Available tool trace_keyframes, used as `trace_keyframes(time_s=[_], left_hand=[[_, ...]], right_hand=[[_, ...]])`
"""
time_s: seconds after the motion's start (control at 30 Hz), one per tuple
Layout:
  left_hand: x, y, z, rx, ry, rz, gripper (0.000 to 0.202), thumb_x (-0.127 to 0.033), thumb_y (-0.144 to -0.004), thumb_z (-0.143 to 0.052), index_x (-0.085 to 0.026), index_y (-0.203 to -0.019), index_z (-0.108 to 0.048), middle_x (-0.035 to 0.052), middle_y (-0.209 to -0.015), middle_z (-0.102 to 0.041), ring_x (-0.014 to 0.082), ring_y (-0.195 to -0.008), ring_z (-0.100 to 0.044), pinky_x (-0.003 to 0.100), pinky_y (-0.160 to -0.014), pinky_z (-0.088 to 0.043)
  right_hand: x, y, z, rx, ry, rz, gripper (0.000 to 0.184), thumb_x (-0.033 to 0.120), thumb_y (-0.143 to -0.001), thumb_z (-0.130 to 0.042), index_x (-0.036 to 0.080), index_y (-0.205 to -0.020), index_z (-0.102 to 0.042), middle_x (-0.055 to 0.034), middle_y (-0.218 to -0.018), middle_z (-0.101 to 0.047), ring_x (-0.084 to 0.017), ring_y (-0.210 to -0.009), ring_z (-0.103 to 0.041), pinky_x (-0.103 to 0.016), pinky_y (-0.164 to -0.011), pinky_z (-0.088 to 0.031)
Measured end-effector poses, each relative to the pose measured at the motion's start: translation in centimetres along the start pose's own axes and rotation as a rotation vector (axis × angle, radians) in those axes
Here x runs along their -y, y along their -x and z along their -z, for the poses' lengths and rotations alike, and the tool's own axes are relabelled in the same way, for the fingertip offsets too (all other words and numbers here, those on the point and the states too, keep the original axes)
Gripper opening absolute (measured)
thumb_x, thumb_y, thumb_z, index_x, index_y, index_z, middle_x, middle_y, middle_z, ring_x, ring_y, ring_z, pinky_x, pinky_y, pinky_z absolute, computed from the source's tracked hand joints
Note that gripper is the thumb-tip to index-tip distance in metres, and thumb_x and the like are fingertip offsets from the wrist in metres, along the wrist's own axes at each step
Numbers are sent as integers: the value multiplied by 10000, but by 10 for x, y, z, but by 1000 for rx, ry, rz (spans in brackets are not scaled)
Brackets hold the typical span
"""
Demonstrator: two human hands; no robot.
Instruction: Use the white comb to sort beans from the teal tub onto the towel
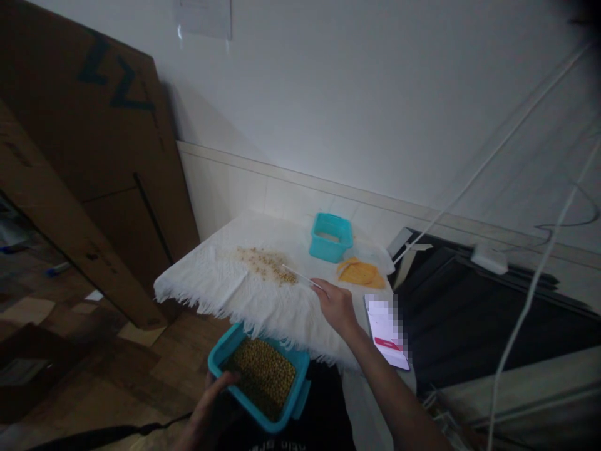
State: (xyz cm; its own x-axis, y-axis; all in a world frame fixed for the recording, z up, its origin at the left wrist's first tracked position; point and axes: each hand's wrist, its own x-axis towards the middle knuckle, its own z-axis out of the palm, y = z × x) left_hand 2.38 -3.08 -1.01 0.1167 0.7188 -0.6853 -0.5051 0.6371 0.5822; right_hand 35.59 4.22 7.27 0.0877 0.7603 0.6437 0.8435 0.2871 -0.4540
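Note:
My left hand [211, 401] grips the near rim of a teal plastic tub [282, 407] filled with small yellow-green beans [263, 373], holding it just below the table's front edge. My right hand [335, 304] rests on the white fringed cloth [225, 282], fingers pinched round a thin white stick [300, 275]. The stick's far end points at a loose pile of beans [265, 263] spread on the cloth. A second, smaller teal tub [331, 237] stands at the back of the cloth.
A yellow lid or cloth [359, 274] lies beside the small tub. A phone [387, 332] with a lit screen lies at the table's right edge. Large cardboard sheets [89, 156] lean at the left. White cables [530, 288] hang on the right over a dark surface.

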Motion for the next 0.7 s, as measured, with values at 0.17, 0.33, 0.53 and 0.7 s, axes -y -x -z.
trace_keyframes(time_s=[0.17, 0.33, 0.53, 0.7], left_hand=[[-1, 2, -1, -1, -28, 21, 865, -255, -729, -950, -343, -1523, -616, 81, -1286, -836, 400, -1207, -821, 528, -991, -686], [-1, -2, 7, 55, -5, 79, 859, -280, -720, -976, -316, -1504, -628, 109, -1325, -836, 434, -1299, -788, 557, -1053, -664], [-9, 5, 3, 37, -39, 137, 815, -289, -724, -970, -319, -1462, -624, 98, -1286, -848, 417, -1286, -794, 525, -990, -680], [-15, 10, -2, -11, -108, 104, 795, -336, -703, -973, -317, -1415, -620, 109, -1287, -828, 432, -1276, -793, 531, -975, -676]], right_hand=[[10, 6, 10, -8, -31, 35, 256, 168, -1033, -700, 275, -1114, -918, -36, -1051, -925, -244, -895, -911, -274, -791, -723], [13, 14, 26, -67, 57, 65, 265, 193, -1078, -655, 242, -1143, -907, -60, -1020, -924, -238, -844, -907, -259, -765, -715], [21, 31, 37, -42, 197, 131, 291, 186, -1105, -608, 203, -1166, -892, -83, -988, -921, -226, -741, -887, -248, -702, -699], [34, 44, 41, -62, 146, 153, 297, 208, -1135, -587, 192, -1175, -881, -91, -1020, -921, -222, -780, -894, -247, -720, -705]])
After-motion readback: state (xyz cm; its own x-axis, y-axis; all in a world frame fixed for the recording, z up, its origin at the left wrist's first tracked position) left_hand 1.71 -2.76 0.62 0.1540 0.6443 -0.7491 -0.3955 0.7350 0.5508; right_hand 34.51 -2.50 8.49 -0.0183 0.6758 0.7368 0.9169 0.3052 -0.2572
